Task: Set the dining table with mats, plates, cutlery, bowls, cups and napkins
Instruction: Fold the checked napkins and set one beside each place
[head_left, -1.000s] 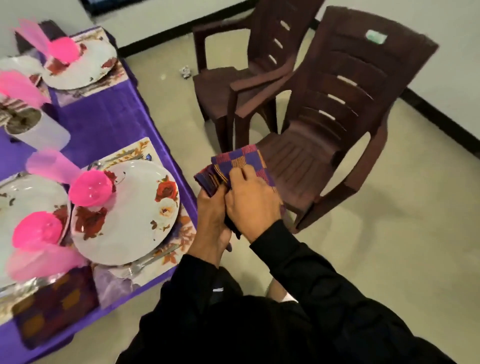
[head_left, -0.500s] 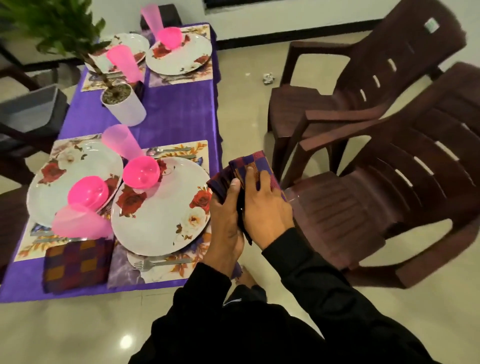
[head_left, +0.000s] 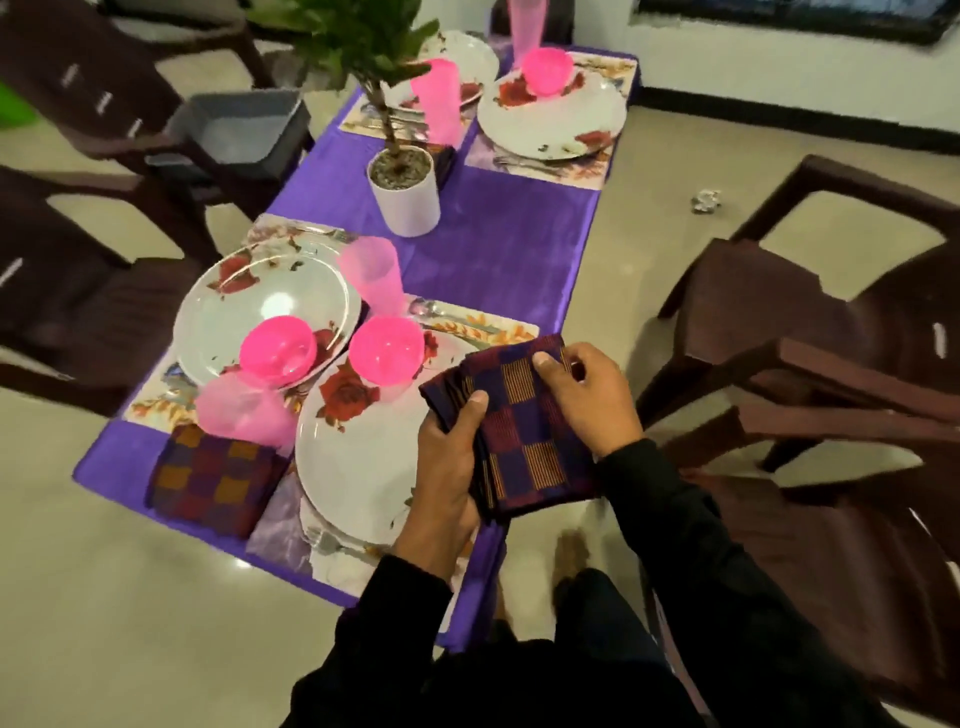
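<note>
Both hands hold a stack of folded checked napkins (head_left: 519, 431) above the near right corner of the purple table (head_left: 493, 249). My left hand (head_left: 447, 483) grips the stack from below, thumb on top. My right hand (head_left: 587, 395) pinches the top napkin's far edge. Under them lies a white floral plate (head_left: 358, 457) with a pink bowl (head_left: 385, 356) on a floral mat (head_left: 493, 330). One checked napkin (head_left: 213, 480) lies at the near left setting, beside a pink cup (head_left: 236, 408). A fork (head_left: 332, 545) lies by the near plate.
A potted plant (head_left: 402, 182) stands mid-table. Two more settings with plates, a pink bowl (head_left: 545, 70) and a pink cup (head_left: 439, 98) lie at the far end. Dark brown plastic chairs (head_left: 831, 374) stand right and left. A grey bin (head_left: 239, 130) sits on a left chair.
The view has swung left toward the table. My hands carried the napkin stack from beside the chairs to above the near right plate, and my right hand shifted to the top napkin's edge.
</note>
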